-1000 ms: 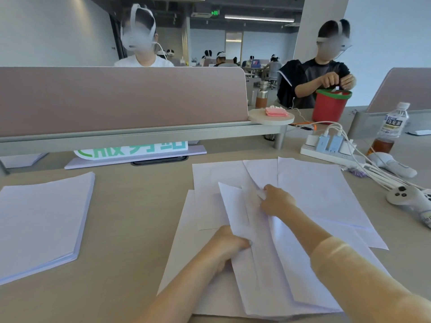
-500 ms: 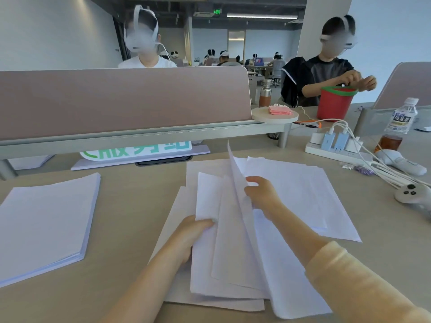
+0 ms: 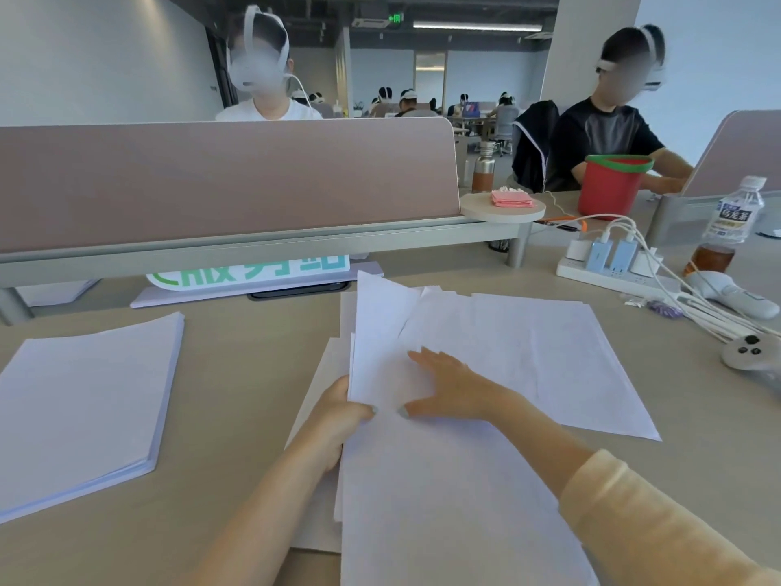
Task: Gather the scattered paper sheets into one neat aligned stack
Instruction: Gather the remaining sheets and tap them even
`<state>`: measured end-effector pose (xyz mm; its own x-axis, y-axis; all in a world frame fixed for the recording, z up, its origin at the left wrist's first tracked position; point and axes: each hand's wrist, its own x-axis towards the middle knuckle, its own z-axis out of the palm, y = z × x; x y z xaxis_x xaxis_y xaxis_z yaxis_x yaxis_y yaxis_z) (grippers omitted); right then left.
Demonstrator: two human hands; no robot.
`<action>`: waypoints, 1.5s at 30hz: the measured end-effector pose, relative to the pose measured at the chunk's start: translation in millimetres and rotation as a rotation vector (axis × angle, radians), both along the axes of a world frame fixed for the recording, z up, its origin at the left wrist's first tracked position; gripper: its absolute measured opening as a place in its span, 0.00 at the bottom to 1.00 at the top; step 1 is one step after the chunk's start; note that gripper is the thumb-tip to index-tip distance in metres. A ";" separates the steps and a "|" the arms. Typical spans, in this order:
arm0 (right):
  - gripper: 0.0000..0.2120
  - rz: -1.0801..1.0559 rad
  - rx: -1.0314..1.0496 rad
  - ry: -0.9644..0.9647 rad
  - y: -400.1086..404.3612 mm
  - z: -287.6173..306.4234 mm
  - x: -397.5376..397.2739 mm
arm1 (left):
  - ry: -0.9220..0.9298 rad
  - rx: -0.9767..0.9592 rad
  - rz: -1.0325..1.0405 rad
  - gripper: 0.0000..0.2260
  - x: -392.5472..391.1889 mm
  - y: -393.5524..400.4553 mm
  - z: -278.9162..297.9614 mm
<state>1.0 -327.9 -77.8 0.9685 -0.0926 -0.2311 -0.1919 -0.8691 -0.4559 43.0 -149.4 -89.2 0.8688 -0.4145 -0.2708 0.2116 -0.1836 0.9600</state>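
At the near edge of the table (image 3: 236,374), the loose paper sheets (image 3: 443,492) lie overlapped and fanned, unaligned, reaching toward the middle. The left hand (image 3: 338,420) pinches the left edge of several sheets, its fingers curled under them and thumb on top. The right hand (image 3: 448,387) lies flat on the sheets with fingers spread open, gripping nothing. Toward the left edge sits a separate squared paper stack (image 3: 80,408). Farther right, near the far edge, a power strip (image 3: 608,274) and a bottle (image 3: 727,226) stand.
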 end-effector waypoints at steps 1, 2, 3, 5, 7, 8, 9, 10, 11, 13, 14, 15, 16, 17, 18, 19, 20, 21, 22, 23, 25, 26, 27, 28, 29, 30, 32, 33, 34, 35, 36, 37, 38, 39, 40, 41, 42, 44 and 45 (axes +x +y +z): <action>0.42 0.002 -0.016 -0.006 -1.4 -2.7 -0.8 | -0.015 0.018 0.005 0.15 2.0 -0.6 -1.2; 0.40 -0.004 -0.013 -0.026 -2.0 -4.2 0.1 | -0.025 0.022 0.005 0.15 4.0 -1.1 -2.5; 0.38 -0.002 -0.024 -0.046 -1.5 -4.5 1.8 | -0.024 0.028 0.009 0.15 5.1 -2.0 -2.1; 0.33 0.022 -0.112 -0.080 2.1 -2.7 5.0 | -0.001 0.016 0.012 0.14 5.5 -3.1 0.9; 0.30 0.021 -0.176 -0.111 6.9 -3.5 7.2 | 0.010 0.012 -0.035 0.13 4.2 -1.8 4.3; 0.31 0.008 -0.171 -0.114 9.6 -5.2 7.3 | 0.011 0.012 -0.085 0.14 2.9 0.0 6.5; 0.32 -0.005 -0.147 -0.114 11.8 -7.2 7.0 | 0.004 0.026 -0.158 0.18 2.7 2.2 8.1; 0.34 -0.010 -0.109 -0.118 13.2 -9.3 6.4 | -0.007 0.043 -0.240 0.22 2.9 4.4 8.5; 0.35 -0.008 -0.071 -0.121 13.9 -10.2 5.2 | -0.018 0.065 -0.305 0.26 2.7 6.5 9.7; 0.35 0.000 -0.016 -0.142 14.4 -10.2 2.0 | -0.023 0.079 -0.345 0.29 2.8 8.6 8.7; 0.35 0.003 -0.005 -0.161 15.2 -8.7 -0.4 | -0.020 0.071 -0.338 0.27 1.8 8.7 8.4; 0.34 0.000 -0.010 -0.181 16.6 -7.5 -2.4 | -0.013 0.067 -0.317 0.23 0.7 8.9 9.1; 0.32 -0.010 -0.031 -0.212 18.4 -6.6 -4.1 | -0.011 0.065 -0.300 0.19 1.0 8.9 8.9; 0.29 -0.023 -0.063 -0.238 20.7 -5.7 -5.5 | -0.012 0.063 -0.290 0.16 2.1 9.5 7.0; 0.25 -0.031 -0.096 -0.264 23.7 -5.6 -6.4 | -0.004 0.051 -0.294 0.16 3.1 10.3 5.2; 0.18 -0.037 -0.126 -0.292 26.9 -6.4 -6.5 | 0.005 0.042 -0.308 0.19 3.3 11.0 4.8; 0.10 -0.051 -0.150 -0.313 29.5 -7.5 -5.9 | 0.007 0.032 -0.321 0.20 3.5 11.0 4.2; 0.10 -0.075 -0.170 -0.327 31.9 -7.8 -5.4 | 0.005 0.025 -0.315 0.21 4.3 10.5 3.1; 0.13 -0.094 -0.206 -0.342 34.3 -7.8 -4.3 | 0.010 0.019 -0.280 0.20 6.3 9.2 1.7; 0.12 -0.103 -0.234 -0.362 35.6 -7.9 -2.4 | 0.011 0.010 -0.226 0.19 7.8 9.0 2.0; 0.08 -0.085 -0.256 -0.408 38.0 -4.3 -1.9 | -0.012 -0.007 -0.119 0.16 11.5 10.9 3.2; 0.08 -0.049 -0.252 -0.422 39.9 -1.4 -3.5 | -0.013 -0.011 -0.072 0.18 17.0 13.5 2.8; 0.09 0.003 -0.251 -0.435 42.1 2.3 -6.2 | -0.013 0.001 -0.028 0.18 21.1 15.8 5.2; 0.09 0.065 -0.249 -0.445 44.9 6.0 -9.4 | -0.010 0.026 0.032 0.14 29.6 17.9 7.5; 0.10 0.133 -0.246 -0.450 48.9 8.9 -13.2 | 0.004 0.034 0.074 0.07 34.1 23.1 10.6; 0.12 0.212 -0.242 -0.447 53.5 9.8 -16.9 | 0.010 0.001 0.104 0.08 41.1 31.7 9.1; 0.16 0.349 -0.217 -0.422 65.7 11.3 -25.2 | 0.074 -0.064 0.219 0.15 52.7 40.2 10.7; 0.17 0.400 -0.194 -0.409 71.8 11.8 -29.2 | 0.066 -0.098 0.280 0.18 55.8 43.8 11.9; 0.18 0.447 -0.167 -0.395 76.9 10.9 -31.6 | 0.059 -0.135 0.324 0.17 59.8 48.9 8.0; 0.17 0.491 -0.130 -0.368 81.3 10.3 -34.0 | 0.069 -0.183 0.341 0.15 61.0 56.0 7.5; 0.16 0.521 -0.082 -0.323 84.3 9.9 -35.7 | 0.108 -0.235 0.349 0.15 64.9 61.1 4.7; 0.15 0.523 -0.015 -0.249 85.3 10.1 -37.1 | 0.130 -0.245 0.380 0.17 63.9 64.9 7.4; 0.17 0.494 0.078 -0.169 85.2 10.9 -37.5 | 0.134 -0.259 0.399 0.18 65.2 67.2 10.1; 0.19 0.437 0.181 -0.129 83.5 11.5 -36.5 | 0.131 -0.283 0.378 0.19 63.2 69.4 14.4; 0.20 0.367 0.244 -0.158 80.5 11.2 -33.3 | 0.143 -0.303 0.330 0.20 65.8 70.5 13.8; 0.21 0.280 0.225 -0.240 75.8 9.0 -27.2 | 0.165 -0.282 0.291 0.20 61.9 71.3 17.6; 0.23 0.178 0.138 -0.321 68.5 4.5 -19.1 | 0.177 -0.253 0.258 0.19 63.1 73.0 14.0; 0.28 -0.068 -0.084 -0.319 49.6 -6.8 -5.3 | 0.204 -0.268 0.250 0.14 65.2 78.1 5.4; 0.31 -0.182 -0.155 -0.253 40.6 -13.4 -0.7 | 0.227 -0.266 0.274 0.14 68.0 78.9 2.6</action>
<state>0.3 -287.3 -91.2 0.9576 -0.2845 0.0446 -0.2481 -0.8937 -0.3737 111.0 -70.5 -86.5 0.8871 -0.2583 -0.3824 0.4289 0.1556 0.8899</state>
